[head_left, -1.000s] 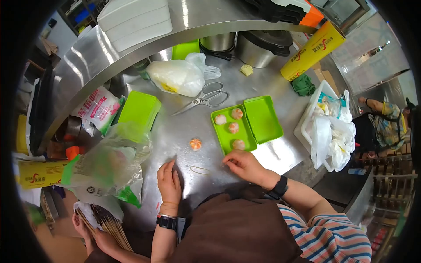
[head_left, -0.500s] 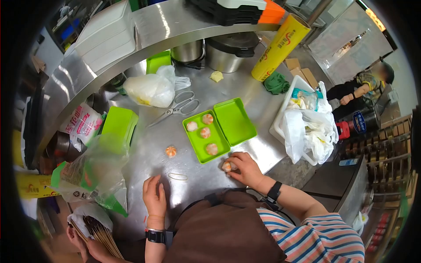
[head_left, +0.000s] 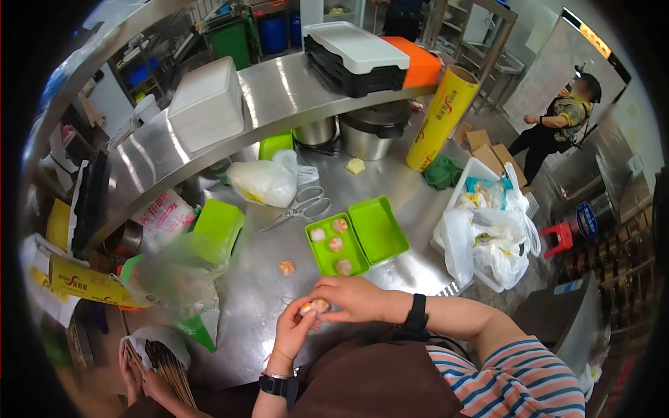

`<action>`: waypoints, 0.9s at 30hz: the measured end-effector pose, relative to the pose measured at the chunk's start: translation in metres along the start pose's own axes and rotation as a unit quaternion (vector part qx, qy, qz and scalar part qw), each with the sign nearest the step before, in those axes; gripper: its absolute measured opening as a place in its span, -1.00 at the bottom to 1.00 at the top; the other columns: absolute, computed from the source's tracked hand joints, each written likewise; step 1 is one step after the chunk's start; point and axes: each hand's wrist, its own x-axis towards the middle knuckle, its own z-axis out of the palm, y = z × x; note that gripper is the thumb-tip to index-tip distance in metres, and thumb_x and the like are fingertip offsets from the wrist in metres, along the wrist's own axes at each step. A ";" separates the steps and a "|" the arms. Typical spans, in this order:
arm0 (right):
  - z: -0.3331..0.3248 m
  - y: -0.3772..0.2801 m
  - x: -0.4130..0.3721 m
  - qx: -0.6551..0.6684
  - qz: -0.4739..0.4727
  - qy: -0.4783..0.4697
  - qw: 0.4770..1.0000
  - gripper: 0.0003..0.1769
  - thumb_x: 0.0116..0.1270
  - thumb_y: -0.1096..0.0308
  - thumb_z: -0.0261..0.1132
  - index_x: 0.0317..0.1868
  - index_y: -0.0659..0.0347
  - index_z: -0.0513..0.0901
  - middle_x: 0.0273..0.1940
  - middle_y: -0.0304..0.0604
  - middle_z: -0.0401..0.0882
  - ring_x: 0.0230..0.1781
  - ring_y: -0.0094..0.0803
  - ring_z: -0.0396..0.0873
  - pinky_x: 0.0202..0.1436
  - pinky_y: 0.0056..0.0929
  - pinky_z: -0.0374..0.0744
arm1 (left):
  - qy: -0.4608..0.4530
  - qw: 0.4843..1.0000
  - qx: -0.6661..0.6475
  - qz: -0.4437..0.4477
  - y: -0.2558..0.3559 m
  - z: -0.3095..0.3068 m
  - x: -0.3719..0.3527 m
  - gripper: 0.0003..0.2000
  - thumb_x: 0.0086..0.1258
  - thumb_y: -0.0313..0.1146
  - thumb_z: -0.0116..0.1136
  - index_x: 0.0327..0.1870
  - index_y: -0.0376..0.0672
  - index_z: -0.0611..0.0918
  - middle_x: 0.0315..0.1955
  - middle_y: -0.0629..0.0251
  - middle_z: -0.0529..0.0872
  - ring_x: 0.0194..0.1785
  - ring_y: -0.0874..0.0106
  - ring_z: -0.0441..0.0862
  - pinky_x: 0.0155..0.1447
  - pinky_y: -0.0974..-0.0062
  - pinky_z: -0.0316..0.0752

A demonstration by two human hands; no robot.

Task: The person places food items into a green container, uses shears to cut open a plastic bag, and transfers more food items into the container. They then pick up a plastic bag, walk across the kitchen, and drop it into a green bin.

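Close in front of my apron, my left hand (head_left: 293,327) and my right hand (head_left: 359,298) meet with fingers closed around a small orange-and-white food ball (head_left: 319,306). My fingers partly cover it. Just beyond them lies an open bright green box (head_left: 325,263) with several similar balls inside. Its green lid (head_left: 378,230) is folded out flat on the right. Another orange-and-white ball (head_left: 286,267) rests on the steel table, left of the box. Scissors (head_left: 306,203) lie behind, near a white plastic bag (head_left: 263,182).
On the right stands a white bin (head_left: 440,233) of plastic bags. A yellow film roll (head_left: 444,118) stands upright behind it. Another green box (head_left: 217,230) and clear plastic packaging (head_left: 174,279) are left. At lower left, another person's hands (head_left: 143,380) hold skewers. A person (head_left: 557,122) stands far right.
My right hand has carried the ball leftward from beside the green box, and my left hand has come up to meet it. The view has tilted upward; the far person's arm has moved.
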 end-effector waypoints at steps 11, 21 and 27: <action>-0.041 0.151 0.117 -0.197 0.019 0.049 0.979 -0.76 0.17 0.45 0.32 -0.11 0.19 0.64 -0.18 -0.03 0.63 -0.14 -0.04 0.63 -0.07 -0.14 0.61 | 0.329 0.917 0.190 0.122 -0.086 -0.033 -0.011 -0.61 0.23 -0.55 0.36 0.11 -0.23 0.59 -0.05 0.25 0.61 -0.09 0.44 0.63 -0.08 0.55 0.61; -0.043 0.228 0.195 -0.364 -0.008 -0.190 0.912 -0.74 0.08 0.34 0.36 -0.18 0.15 0.60 -0.13 -0.04 0.61 -0.03 -0.03 0.60 -0.01 -0.12 0.59 | 0.405 0.871 0.243 0.136 -0.076 -0.030 -0.009 -0.57 0.18 -0.61 0.35 0.12 -0.23 0.61 0.01 0.11 0.58 0.03 0.23 0.62 0.08 0.43 0.59; -0.091 0.175 0.184 -0.346 -0.085 -0.209 0.911 -0.79 0.06 0.36 0.32 -0.27 0.17 0.53 -0.27 -0.01 0.62 -0.22 0.02 0.63 -0.18 -0.06 0.59 | 0.461 0.855 0.205 0.123 -0.062 -0.032 -0.004 -0.55 0.18 -0.60 0.38 0.14 -0.24 0.59 0.00 0.18 0.59 -0.15 0.41 0.65 -0.11 0.56 0.62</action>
